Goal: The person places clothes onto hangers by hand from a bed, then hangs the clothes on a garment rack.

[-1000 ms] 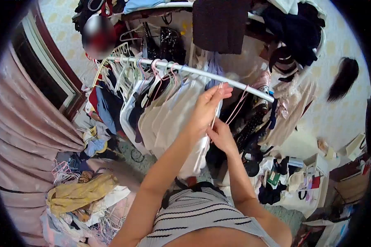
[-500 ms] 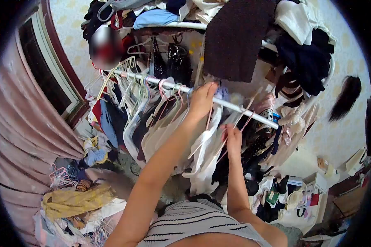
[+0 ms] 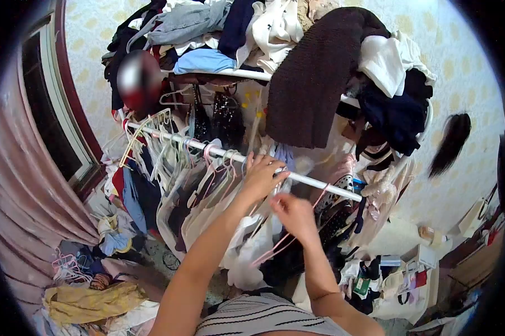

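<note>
Left hand: draped over rail, grip unclear
Right hand: half-curled, hold unclear
Pink hanger: crowding could snag white cloth

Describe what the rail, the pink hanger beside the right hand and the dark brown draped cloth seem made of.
Rail: smooth, white, straight under many hangers; probably painted or coated metal.
Pink hanger: thin, evenly coloured rods suggest smooth plastic or coated wire.
Dark brown cloth: matt textile, by its soft drape and nubbly surface; fibre unclear.
</note>
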The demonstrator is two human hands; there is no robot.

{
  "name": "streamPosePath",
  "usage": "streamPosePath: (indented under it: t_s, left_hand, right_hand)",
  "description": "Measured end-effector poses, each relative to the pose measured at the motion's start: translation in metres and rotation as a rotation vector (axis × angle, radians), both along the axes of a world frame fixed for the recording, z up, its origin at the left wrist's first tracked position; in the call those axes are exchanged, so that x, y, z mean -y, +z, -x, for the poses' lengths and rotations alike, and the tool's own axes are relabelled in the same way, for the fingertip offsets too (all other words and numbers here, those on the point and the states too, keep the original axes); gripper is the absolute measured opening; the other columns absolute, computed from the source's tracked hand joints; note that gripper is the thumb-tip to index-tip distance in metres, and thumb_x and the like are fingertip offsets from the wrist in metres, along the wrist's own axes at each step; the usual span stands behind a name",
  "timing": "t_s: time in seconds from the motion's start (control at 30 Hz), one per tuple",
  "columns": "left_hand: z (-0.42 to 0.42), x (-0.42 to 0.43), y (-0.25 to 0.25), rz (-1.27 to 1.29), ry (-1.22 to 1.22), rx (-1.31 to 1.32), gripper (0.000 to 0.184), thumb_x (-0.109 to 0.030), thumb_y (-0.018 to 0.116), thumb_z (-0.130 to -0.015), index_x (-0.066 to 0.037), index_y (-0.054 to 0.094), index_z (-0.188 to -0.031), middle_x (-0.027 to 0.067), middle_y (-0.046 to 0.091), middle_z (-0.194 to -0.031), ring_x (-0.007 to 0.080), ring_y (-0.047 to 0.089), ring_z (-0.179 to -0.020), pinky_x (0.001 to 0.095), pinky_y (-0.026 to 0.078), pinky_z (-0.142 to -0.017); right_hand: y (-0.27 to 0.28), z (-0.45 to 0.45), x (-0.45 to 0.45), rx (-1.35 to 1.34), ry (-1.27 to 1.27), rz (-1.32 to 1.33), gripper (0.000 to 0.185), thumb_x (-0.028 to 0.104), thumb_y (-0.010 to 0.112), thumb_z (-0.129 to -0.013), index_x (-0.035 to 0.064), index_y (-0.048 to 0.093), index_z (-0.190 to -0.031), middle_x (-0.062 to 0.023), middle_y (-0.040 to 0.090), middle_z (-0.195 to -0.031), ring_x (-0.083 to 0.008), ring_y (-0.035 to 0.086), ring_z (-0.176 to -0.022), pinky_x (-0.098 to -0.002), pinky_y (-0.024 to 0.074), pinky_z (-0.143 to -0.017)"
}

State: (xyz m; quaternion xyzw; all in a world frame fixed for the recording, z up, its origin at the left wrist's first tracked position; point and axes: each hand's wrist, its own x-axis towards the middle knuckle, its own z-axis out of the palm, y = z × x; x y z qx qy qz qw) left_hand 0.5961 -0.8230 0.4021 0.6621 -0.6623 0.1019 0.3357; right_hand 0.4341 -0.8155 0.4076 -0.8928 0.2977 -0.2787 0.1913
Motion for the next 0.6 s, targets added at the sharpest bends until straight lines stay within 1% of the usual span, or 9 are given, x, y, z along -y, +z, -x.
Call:
streamPosePath:
  t_s: [0.03,0.13,0.2,0.27,0.33,0.4,0.53,0.57,0.6]
  left_hand:
    - [-0.003,0.002,-0.006,0.053,-0.011,0.003,0.035,-0.036,0.054,-0.083,-0.013,0.056,-0.11,0.0066,0.057,-0.103,0.03,0.047,-0.108,0.052,0.014,-0.102]
    - [-0.01,0.009,-0.002,-0.06,-0.037,-0.253,0.038,-0.035,0.054,-0.083,-0.012,0.054,-0.113,0.0092,0.054,-0.116,0.0317,0.043,-0.114,0.0505,0.01,-0.104]
    - [-0.014,0.009,0.012,-0.097,-0.034,-0.257,0.047,-0.03,0.057,-0.083,-0.007,0.045,-0.122,0.0111,0.053,-0.117,0.028,0.044,-0.114,0.0465,0.017,-0.104]
    - [-0.018,0.014,0.033,0.189,-0.241,-0.749,0.059,-0.024,0.062,-0.082,-0.001,0.034,-0.128,0.0118,0.051,-0.118,0.0219,0.044,-0.114,0.039,0.027,-0.102]
    - [-0.023,0.011,0.067,0.277,-0.411,-0.835,0.067,-0.019,0.066,-0.08,0.002,0.028,-0.131,0.0115,0.049,-0.119,0.0176,0.045,-0.111,0.0309,0.034,-0.096]
    - [-0.022,-0.028,0.119,0.051,-0.673,-1.053,0.044,-0.026,0.062,-0.084,0.003,0.05,-0.116,0.0114,0.059,-0.107,0.0156,0.057,-0.096,0.0268,0.044,-0.084]
    - [-0.018,-0.066,0.158,0.264,-0.916,-1.337,0.033,-0.027,0.057,-0.087,-0.001,0.057,-0.107,0.0062,0.062,-0.101,0.0134,0.06,-0.088,0.0272,0.047,-0.079]
    - [-0.005,-0.081,0.171,0.34,-0.843,-1.39,0.034,-0.03,0.051,-0.09,-0.001,0.057,-0.107,0.0029,0.063,-0.089,0.0113,0.059,-0.078,0.0263,0.048,-0.076]
    - [-0.01,-0.08,0.168,0.341,-0.842,-1.389,0.034,-0.03,0.051,-0.09,-0.001,0.057,-0.107,0.0029,0.063,-0.089,0.0113,0.059,-0.078,0.0263,0.048,-0.076]
  right_hand:
    - [0.012,0.0,-0.001,0.336,-0.003,0.03,0.016,0.018,0.062,-0.079,0.0034,0.061,-0.086,-0.0128,0.06,-0.067,-0.0237,0.06,-0.062,-0.0327,0.046,-0.059]
    - [0.067,0.004,0.01,0.791,-0.16,0.154,0.042,0.014,0.071,-0.072,-0.0014,0.051,-0.106,-0.0109,0.056,-0.094,-0.0205,0.056,-0.082,-0.0301,0.0453,-0.071]
    - [0.089,-0.003,0.038,0.772,-0.225,0.353,0.045,0.017,0.071,-0.073,-0.0007,0.05,-0.108,-0.0115,0.058,-0.093,-0.0198,0.057,-0.081,-0.0298,0.0452,-0.07]
    - [0.092,-0.012,0.063,0.743,-0.055,0.116,0.037,0.02,0.07,-0.075,-0.0009,0.054,-0.101,-0.0116,0.061,-0.087,-0.0177,0.058,-0.075,-0.0291,0.0463,-0.066]
    - [0.104,-0.01,0.052,0.61,0.135,-0.057,0.032,0.021,0.069,-0.077,-0.0022,0.057,-0.096,-0.0118,0.063,-0.082,-0.0163,0.059,-0.07,-0.0285,0.0467,-0.062]
    - [0.13,-0.007,0.028,0.441,0.404,-0.342,0.026,0.022,0.066,-0.08,-0.0044,0.062,-0.079,-0.0059,0.062,-0.068,-0.0109,0.058,-0.054,-0.0263,0.0454,-0.049]
    - [0.23,0.007,0.007,0.151,0.672,0.196,0.034,0.029,0.065,-0.081,-0.0044,0.063,-0.073,0.0003,0.058,-0.058,-0.0072,0.055,-0.05,-0.0245,0.0433,-0.045]
    - [0.267,0.014,-0.008,0.12,0.393,0.27,0.03,0.027,0.063,-0.083,-0.0016,0.063,-0.076,0.0014,0.059,-0.064,-0.0065,0.054,-0.056,-0.0244,0.0441,-0.051]
    - [0.291,0.006,0.015,0.356,0.397,0.316,0.03,0.03,0.06,-0.084,-0.0001,0.063,-0.082,0.0002,0.06,-0.072,-0.0065,0.054,-0.064,-0.0251,0.0447,-0.06]
